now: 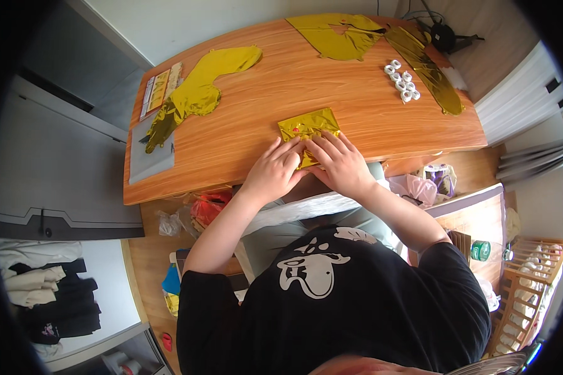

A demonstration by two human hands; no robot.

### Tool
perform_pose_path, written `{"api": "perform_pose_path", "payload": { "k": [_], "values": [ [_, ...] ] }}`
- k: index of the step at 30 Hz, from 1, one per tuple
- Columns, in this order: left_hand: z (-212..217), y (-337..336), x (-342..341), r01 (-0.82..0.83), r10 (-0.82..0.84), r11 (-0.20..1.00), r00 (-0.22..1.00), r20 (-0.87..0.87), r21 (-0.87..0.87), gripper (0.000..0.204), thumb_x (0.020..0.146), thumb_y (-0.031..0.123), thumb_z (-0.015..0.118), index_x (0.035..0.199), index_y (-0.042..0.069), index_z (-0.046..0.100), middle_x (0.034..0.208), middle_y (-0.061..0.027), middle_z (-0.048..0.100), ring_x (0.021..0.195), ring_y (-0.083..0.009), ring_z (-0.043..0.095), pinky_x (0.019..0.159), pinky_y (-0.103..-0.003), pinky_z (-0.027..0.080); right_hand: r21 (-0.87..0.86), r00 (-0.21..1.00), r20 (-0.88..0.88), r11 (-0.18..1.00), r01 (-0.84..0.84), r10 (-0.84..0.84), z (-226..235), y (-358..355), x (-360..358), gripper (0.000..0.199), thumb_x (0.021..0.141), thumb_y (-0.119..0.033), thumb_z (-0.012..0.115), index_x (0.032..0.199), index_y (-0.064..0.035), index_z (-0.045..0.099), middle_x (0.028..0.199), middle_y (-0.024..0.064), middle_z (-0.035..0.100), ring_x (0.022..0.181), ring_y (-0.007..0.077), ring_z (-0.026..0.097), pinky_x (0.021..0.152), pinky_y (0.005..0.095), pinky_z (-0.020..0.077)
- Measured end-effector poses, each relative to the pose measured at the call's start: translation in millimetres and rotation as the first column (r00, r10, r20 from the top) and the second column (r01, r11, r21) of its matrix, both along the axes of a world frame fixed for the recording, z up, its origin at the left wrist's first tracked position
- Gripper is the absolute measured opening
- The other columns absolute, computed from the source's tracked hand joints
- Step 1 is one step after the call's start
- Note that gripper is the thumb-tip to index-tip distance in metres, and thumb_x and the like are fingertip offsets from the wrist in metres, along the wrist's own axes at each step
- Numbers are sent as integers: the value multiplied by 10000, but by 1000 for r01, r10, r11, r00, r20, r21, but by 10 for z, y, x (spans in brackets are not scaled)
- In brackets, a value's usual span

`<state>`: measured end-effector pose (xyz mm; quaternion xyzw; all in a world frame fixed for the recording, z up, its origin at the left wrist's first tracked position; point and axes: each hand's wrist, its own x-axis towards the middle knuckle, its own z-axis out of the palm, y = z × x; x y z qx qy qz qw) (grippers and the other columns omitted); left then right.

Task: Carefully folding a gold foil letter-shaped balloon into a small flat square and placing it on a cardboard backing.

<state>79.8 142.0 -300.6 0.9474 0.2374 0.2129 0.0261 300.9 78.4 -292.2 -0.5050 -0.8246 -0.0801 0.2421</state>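
Observation:
A gold foil balloon (318, 119), flat and folded into a rough square with a small red mark, lies near the table's front edge. Both hands rest on its near part and hide some of it. My left hand (272, 170) is at its left side, index finger bent and thumb close to the near edge, with foil between them. From the right, my right hand (341, 165) lies over the foil, fingers stretched and slightly apart. The two hands almost meet at the balloon's near edge.
On the wooden table (244, 125) lie more flat gold foil balloons: one (200, 81) at left, one (338, 37) at the back, one (428, 69) at right. Several white rolls (402, 81) cluster nearby. A clear sheet (153, 156) and a printed card (161, 90) sit at the left edge.

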Motion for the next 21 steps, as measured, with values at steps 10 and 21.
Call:
{"api": "perform_pose_path", "payload": {
  "k": [10,21],
  "values": [
    [-86,-189,-178,-175,164,978,982,97,116,273,913,307,724,1134,147,729,1498,-89,546,1394,-266,483,1125,-635,368,15,991,134,1000,24,-26,-95,-4,-84,555,917,-453,690,1436,-296,571,1411,93,572,1366,338,490,1147,563,371],
    [512,731,-838,-376,335,917,907,255,134,182,882,251,745,1022,135,760,1326,-86,653,1196,-339,605,1110,-638,378,-17,997,66,999,42,-41,-76,-23,-89,543,792,-304,814,1309,-270,654,1394,76,555,1362,339,491,1131,558,391]
  ]
}}
